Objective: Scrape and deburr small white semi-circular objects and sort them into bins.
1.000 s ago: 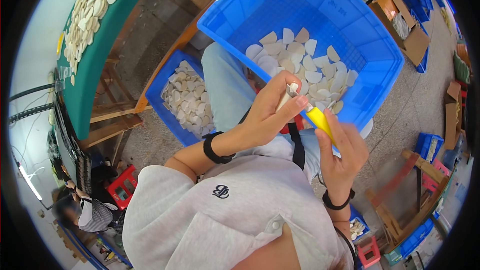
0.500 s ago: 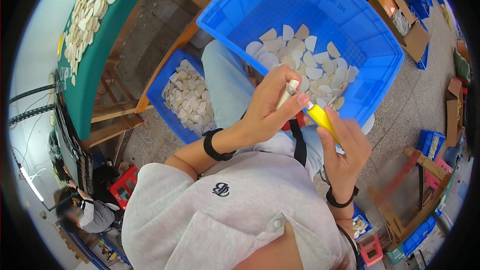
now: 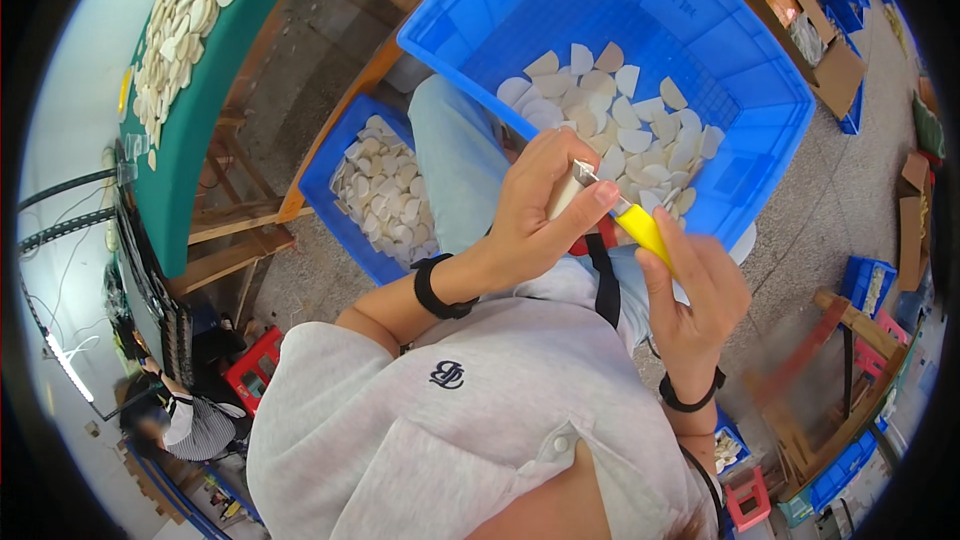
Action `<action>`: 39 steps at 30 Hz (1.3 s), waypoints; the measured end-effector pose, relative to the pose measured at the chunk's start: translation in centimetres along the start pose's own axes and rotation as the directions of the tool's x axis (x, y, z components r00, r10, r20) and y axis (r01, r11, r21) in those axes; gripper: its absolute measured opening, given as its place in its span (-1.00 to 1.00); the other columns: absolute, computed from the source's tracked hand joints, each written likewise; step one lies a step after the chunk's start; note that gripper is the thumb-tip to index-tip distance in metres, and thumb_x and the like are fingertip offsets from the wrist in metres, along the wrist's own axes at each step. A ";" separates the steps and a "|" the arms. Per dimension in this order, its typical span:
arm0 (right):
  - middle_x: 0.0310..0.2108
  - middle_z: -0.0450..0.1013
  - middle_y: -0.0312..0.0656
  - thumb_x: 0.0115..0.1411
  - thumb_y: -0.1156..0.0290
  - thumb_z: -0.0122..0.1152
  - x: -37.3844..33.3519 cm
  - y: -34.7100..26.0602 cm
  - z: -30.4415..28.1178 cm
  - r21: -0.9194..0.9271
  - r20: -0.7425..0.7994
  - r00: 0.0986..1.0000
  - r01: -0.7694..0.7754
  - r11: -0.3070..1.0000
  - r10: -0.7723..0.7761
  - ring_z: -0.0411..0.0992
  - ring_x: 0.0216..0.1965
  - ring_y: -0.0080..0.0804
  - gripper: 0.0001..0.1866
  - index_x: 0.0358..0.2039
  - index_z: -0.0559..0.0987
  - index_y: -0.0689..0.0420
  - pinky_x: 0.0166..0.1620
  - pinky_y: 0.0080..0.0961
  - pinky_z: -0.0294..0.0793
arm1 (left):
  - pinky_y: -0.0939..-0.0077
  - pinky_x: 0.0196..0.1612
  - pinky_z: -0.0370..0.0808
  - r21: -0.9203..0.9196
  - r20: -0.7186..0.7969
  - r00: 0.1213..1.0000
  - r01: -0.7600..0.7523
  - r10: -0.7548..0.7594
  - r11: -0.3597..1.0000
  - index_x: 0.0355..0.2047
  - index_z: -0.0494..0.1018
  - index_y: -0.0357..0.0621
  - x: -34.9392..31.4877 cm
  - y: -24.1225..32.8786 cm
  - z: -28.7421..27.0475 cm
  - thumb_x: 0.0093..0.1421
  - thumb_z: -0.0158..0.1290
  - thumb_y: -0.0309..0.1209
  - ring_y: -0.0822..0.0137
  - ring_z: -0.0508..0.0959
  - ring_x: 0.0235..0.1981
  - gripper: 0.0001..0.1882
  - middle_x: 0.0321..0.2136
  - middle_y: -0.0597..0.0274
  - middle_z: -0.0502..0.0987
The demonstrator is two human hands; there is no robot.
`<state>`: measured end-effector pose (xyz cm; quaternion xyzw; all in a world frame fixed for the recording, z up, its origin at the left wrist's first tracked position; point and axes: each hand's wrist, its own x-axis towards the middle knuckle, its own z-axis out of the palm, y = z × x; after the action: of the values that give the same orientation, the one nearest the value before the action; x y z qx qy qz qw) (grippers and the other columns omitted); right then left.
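My left hand (image 3: pixel 545 195) is closed around a pale flat piece (image 3: pixel 558 202), pinched between thumb and fingers, which hide most of its shape. In my right hand (image 3: pixel 697 288) is a knife with a yellow handle (image 3: pixel 642 228). Its narrow metal blade (image 3: pixel 622 206) points up and left, past my left thumb, to the top edge of the piece. Both hands are over the near rim of a large blue crate (image 3: pixel 735 175). Inside that crate lie many pale half-round pieces (image 3: pixel 633 140).
To the left, a smaller blue crate (image 3: pixel 318 168) holds many similar pale pieces (image 3: pixel 385 190). More are heaped on a green-covered table (image 3: pixel 222 70) at the far left. A wooden frame (image 3: pixel 795 420) and a red stool (image 3: pixel 747 500) stand at the right. Another person (image 3: pixel 195 425) is at lower left.
The whole view has shifted slightly. More of the knife's blade shows between my hands, and the right hand has moved a little to the right. Both hands keep their hold.
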<state>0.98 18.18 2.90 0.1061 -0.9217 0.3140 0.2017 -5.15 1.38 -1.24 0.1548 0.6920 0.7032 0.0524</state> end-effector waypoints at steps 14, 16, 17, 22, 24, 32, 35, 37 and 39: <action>-0.43 0.46 -0.14 0.03 0.56 0.18 0.5 -0.4 -0.3 0.134 -0.142 0.946 -0.275 0.952 0.293 0.38 -0.48 -0.45 -0.70 -0.16 0.53 0.25 -0.43 -0.62 0.32 | 0.64 -0.44 0.11 -0.666 0.161 0.941 0.326 -0.297 0.671 -0.54 0.23 -0.08 1.6 1.1 0.0 0.13 -0.15 -0.05 0.49 0.19 -0.53 -0.64 -0.60 0.40 0.18; -0.38 0.47 -0.15 0.05 0.59 0.12 0.4 -0.3 -0.2 0.141 -0.137 0.936 -0.304 0.942 0.323 0.38 -0.44 -0.50 -0.71 -0.16 0.52 0.27 -0.37 -0.64 0.33 | 0.67 -0.43 0.10 -0.722 0.250 0.909 0.405 -0.334 0.560 -0.57 0.22 -0.05 1.8 1.0 -0.5 0.14 -0.21 0.01 0.50 0.19 -0.53 -0.61 -0.61 0.40 0.17; -0.44 0.45 -0.15 0.04 0.57 0.17 0.3 0.0 0.0 0.146 -0.156 0.949 -0.251 0.957 0.273 0.37 -0.48 -0.47 -0.70 -0.15 0.53 0.25 -0.43 -0.62 0.31 | 0.60 -0.42 0.13 -0.748 0.322 0.900 0.432 -0.294 0.504 -0.58 0.21 -0.05 2.0 0.4 -0.8 0.16 -0.28 -0.05 0.44 0.20 -0.51 -0.63 -0.60 0.35 0.19; -0.51 0.43 -0.16 0.01 0.53 0.24 0.2 0.0 0.3 0.160 -0.123 0.963 -0.221 0.962 0.241 0.35 -0.53 -0.45 -0.67 -0.15 0.53 0.22 -0.49 -0.61 0.29 | 0.53 -0.44 0.13 -0.774 0.436 0.847 0.525 -0.304 0.353 -0.64 0.14 -0.03 2.5 0.4 -1.1 0.23 -0.38 -0.07 0.39 0.17 -0.52 -0.59 -0.62 0.33 0.15; -0.51 0.44 -0.16 -0.01 0.54 0.25 0.1 -0.2 0.4 0.171 -0.075 0.957 -0.264 0.949 0.280 0.37 -0.52 -0.46 -0.66 -0.15 0.53 0.22 -0.48 -0.62 0.30 | 0.54 -0.45 0.13 -0.797 0.468 0.827 0.548 -0.312 0.255 -0.63 0.14 -0.02 2.5 0.5 -1.2 0.27 -0.43 0.00 0.39 0.16 -0.53 -0.54 -0.63 0.35 0.12; -0.51 0.44 -0.17 -0.04 0.52 0.29 0.4 -0.7 0.2 0.211 -0.009 0.966 -0.251 0.945 0.259 0.37 -0.52 -0.44 -0.65 -0.17 0.55 0.21 -0.47 -0.61 0.32 | 0.54 -0.42 0.15 -0.792 0.440 0.818 0.548 -0.371 0.269 -0.57 0.19 -0.04 2.2 1.2 -1.2 0.22 -0.44 0.14 0.40 0.20 -0.50 -0.46 -0.57 0.35 0.19; -0.51 0.44 -0.17 -0.05 0.52 0.29 0.4 -0.6 0.1 0.210 0.027 0.965 -0.259 0.943 0.260 0.37 -0.53 -0.44 -0.65 -0.17 0.55 0.22 -0.47 -0.60 0.32 | 0.55 -0.39 0.17 -0.772 0.381 0.810 0.544 -0.445 0.329 -0.52 0.23 -0.05 2.2 2.1 -0.8 0.21 -0.41 0.13 0.39 0.24 -0.48 -0.48 -0.53 0.32 0.25; -0.51 0.44 -0.17 -0.05 0.52 0.29 0.4 -0.5 0.1 0.219 0.035 0.967 -0.252 0.943 0.251 0.37 -0.53 -0.43 -0.65 -0.17 0.55 0.22 -0.47 -0.59 0.32 | 0.54 -0.38 0.18 -0.763 0.341 0.803 0.540 -0.489 0.355 -0.50 0.24 -0.05 2.2 2.2 -0.7 0.21 -0.39 0.10 0.39 0.25 -0.47 -0.51 -0.52 0.30 0.28; -0.52 0.44 -0.15 -0.04 0.56 0.27 0.9 -0.1 0.3 0.206 -0.026 0.981 -0.181 0.962 0.191 0.35 -0.54 -0.42 -0.66 -0.18 0.54 0.24 -0.49 -0.57 0.31 | 0.54 -0.40 0.18 -0.793 0.416 0.813 0.544 -0.407 0.275 -0.55 0.22 -0.05 2.4 1.8 -1.1 0.20 -0.32 0.00 0.38 0.25 -0.48 -0.59 -0.55 0.29 0.26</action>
<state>0.15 17.83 3.14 0.0320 -0.8859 0.4261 0.1803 -7.50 0.93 0.86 -0.0650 0.2259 0.8956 0.3778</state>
